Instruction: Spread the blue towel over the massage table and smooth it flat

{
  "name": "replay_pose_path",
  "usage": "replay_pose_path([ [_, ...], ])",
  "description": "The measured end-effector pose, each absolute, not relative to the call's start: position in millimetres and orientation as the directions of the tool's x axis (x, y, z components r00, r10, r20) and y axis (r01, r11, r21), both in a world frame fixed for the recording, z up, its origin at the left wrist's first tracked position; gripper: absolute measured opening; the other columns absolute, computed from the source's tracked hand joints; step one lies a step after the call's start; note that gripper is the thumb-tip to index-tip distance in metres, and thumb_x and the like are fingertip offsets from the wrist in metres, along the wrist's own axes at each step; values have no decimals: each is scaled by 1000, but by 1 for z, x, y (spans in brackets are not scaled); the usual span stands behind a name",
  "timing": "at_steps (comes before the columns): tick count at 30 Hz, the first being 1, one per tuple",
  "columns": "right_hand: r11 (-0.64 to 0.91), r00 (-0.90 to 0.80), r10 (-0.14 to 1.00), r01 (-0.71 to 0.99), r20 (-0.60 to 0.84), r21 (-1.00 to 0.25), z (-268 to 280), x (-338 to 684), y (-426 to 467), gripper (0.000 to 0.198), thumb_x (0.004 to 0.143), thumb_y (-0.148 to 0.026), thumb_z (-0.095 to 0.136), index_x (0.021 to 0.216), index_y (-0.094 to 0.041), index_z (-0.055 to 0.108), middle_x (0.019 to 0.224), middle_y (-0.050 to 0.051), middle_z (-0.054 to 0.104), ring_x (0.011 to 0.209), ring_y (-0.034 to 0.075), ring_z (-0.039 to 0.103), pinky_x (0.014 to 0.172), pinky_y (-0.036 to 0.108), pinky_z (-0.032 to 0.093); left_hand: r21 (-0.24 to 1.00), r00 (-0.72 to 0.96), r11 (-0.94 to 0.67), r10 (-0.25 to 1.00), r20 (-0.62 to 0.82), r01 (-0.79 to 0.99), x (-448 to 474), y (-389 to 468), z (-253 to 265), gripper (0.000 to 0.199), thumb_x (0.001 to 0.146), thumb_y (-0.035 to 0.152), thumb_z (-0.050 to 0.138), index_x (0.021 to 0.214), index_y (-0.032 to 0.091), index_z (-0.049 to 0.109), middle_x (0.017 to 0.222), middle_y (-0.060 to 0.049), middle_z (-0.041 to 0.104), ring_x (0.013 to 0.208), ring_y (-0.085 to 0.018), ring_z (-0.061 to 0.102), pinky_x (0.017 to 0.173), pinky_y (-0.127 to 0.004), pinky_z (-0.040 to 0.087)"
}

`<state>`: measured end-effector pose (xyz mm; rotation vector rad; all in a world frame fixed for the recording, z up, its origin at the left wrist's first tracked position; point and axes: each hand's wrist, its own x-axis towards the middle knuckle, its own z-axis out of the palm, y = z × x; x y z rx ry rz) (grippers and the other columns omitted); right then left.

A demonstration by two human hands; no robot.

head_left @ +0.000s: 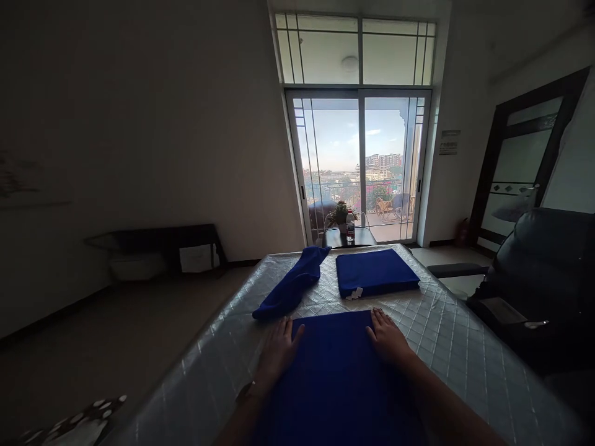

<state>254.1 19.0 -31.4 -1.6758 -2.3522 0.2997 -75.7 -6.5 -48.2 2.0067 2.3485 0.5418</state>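
A silvery-grey quilted covering with a diamond pattern [437, 328] spreads across the broad surface in front of the person. On it, nearest the body, lies a flat, deep-blue rectangular cloth [337, 378]. Past that, toward the window side, sits a thick, neatly folded blue fabric stack [376, 272], and left of it a loose, crumpled blue fabric strip [295, 282]. The left hand [281, 341] and right hand [388, 337] rest at the flat cloth's far corners, fingers extended, thumbs spread inward. Small white fabric tags [356, 293] hang from the stack's near edge.
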Motion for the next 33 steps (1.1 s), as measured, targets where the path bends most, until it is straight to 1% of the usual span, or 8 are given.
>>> replay_pose_path([
  [3, 322, -313, 946, 898, 78, -299, -31, 254, 19, 74, 100, -51, 17, 156, -4, 22, 165, 13, 17, 154, 22, 10, 125, 37, 10, 269, -185, 123, 958, 218, 955, -76, -7, -49, 82, 97, 64, 23, 149, 3, 39, 159, -20, 36, 149, -30, 30, 122, -47, 26],
  [8, 314, -308, 949, 902, 69, -298, -29, 254, 18, 74, 100, -51, 17, 157, -4, 21, 166, 12, 16, 154, 21, 10, 125, 36, 9, 268, -168, 94, 948, 270, 959, -76, -9, -48, 79, 97, 64, 22, 150, 7, 39, 163, -16, 29, 150, -29, 29, 122, -46, 27],
  [11, 309, -303, 951, 906, 67, -288, -28, 253, 17, 74, 100, -51, 17, 156, -3, 21, 166, 13, 16, 154, 21, 11, 125, 35, 9, 270, -156, 76, 945, 289, 960, -76, -10, -47, 76, 98, 61, 22, 149, 8, 41, 162, -16, 33, 149, -28, 32, 121, -46, 28],
  [14, 305, -299, 952, 907, 68, -289, -28, 253, 17, 74, 99, -51, 17, 156, -3, 22, 165, 13, 16, 154, 21, 11, 125, 36, 10, 259, -152, 85, 956, 251, 962, -75, -11, -45, 75, 99, 59, 23, 148, 7, 42, 158, -16, 40, 148, -28, 33, 122, -46, 27],
  [16, 307, -300, 951, 905, 72, -294, -29, 254, 18, 75, 99, -51, 17, 156, -3, 22, 165, 13, 17, 154, 22, 12, 125, 36, 10, 250, -150, 91, 962, 228, 964, -74, -11, -44, 74, 99, 58, 22, 148, 7, 42, 158, -16, 40, 149, -27, 32, 123, -44, 25],
  [24, 307, -300, 951, 903, 71, -301, -30, 255, 19, 74, 99, -51, 19, 157, -5, 22, 166, 11, 17, 154, 21, 11, 125, 35, 9, 226, -157, 112, 969, 189, 968, -72, -12, -39, 70, 100, 56, 22, 149, 9, 40, 159, -14, 37, 150, -26, 30, 123, -42, 24],
  [30, 314, -306, 949, 893, 75, -324, -30, 255, 17, 75, 99, -51, 18, 156, -4, 22, 166, 12, 16, 154, 22, 11, 125, 36, 8, 199, -154, 128, 981, 119, 972, -68, -14, -34, 83, 96, 66, 19, 153, 7, 32, 162, -15, 30, 151, -29, 26, 123, -45, 22],
  [33, 312, -306, 949, 890, 71, -332, -29, 256, 17, 75, 99, -51, 18, 157, -4, 21, 166, 11, 14, 154, 22, 10, 125, 35, 8, 180, -151, 133, 985, 88, 975, -68, -12, -34, 84, 96, 66, 19, 154, 5, 29, 163, -16, 25, 152, -29, 23, 123, -46, 20],
])
